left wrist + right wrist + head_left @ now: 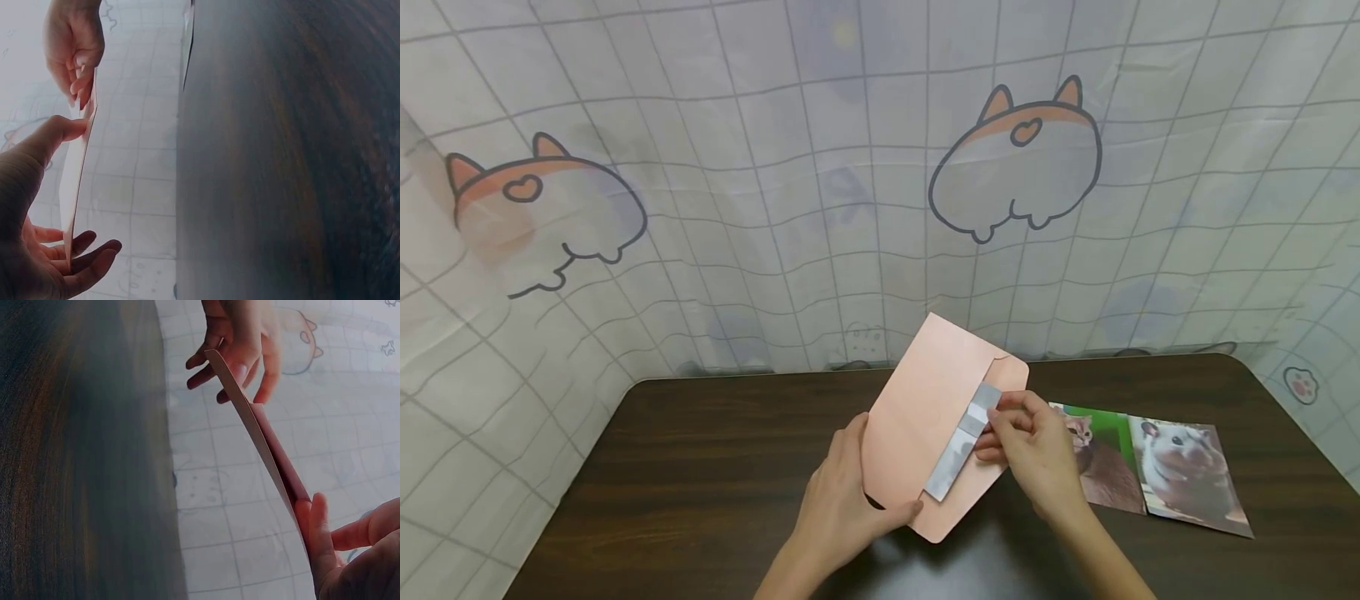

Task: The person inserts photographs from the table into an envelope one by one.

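Note:
A peach-pink envelope (925, 400) is held up at a tilt above the table, in front of me. Out of its opening sticks a narrow grey-white strip of a card (949, 467); the rest of that card is hidden inside. My left hand (838, 500) grips the envelope by its left edge and lower corner, thumb on the front, other fingers behind, as the left wrist view shows. With thumb and fingertips, my right hand (1037, 450) pinches the card's exposed edge near the upper right. Seen from the right wrist, the envelope (259, 440) appears almost edge-on.
Two picture cards lie on the dark wooden table (700, 467) to the right: a cat picture (1105, 467), partly behind my right hand, and a hamster picture (1187, 475). A grid-patterned curtain (775, 208) with corgi drawings hangs behind the table.

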